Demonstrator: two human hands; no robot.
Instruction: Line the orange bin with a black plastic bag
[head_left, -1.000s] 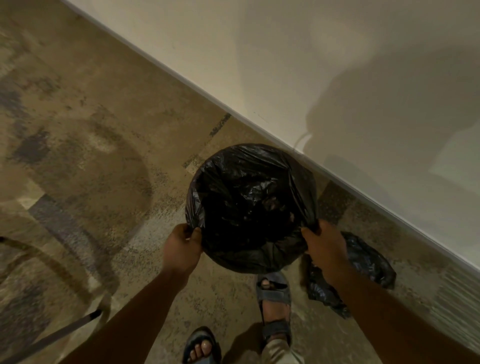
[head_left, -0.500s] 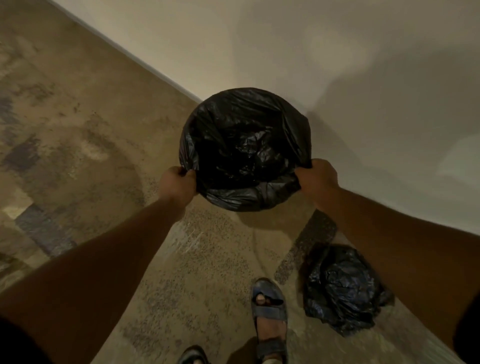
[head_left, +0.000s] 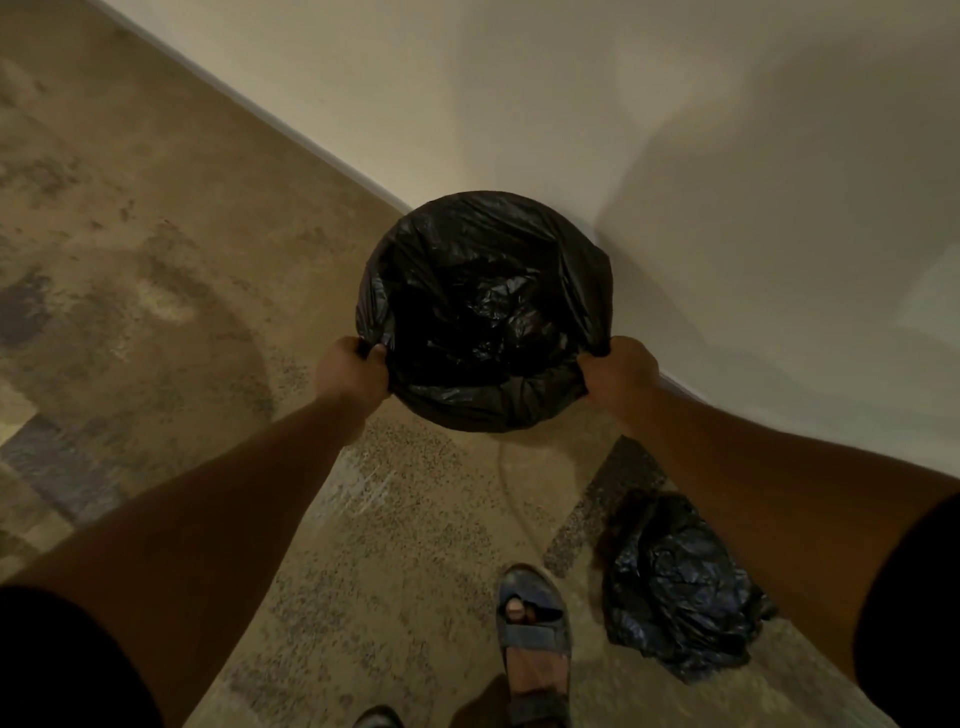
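A bin wrapped in a bag (head_left: 485, 312) sits in the middle, close to the wall (head_left: 675, 130) behind it. The left hand (head_left: 350, 371) grips the bag's left edge, the right hand (head_left: 618, 371) its right edge. On the floor (head_left: 156, 260) nearer the viewer, a crumpled bag (head_left: 680, 592) lies to the right, with a sandalled foot (head_left: 535, 639) just left of it.

You're seeing dim, warm, soft-focus light; broad shadows fall across the wall (head_left: 727, 156), and wide-angle distortion bends the edges.
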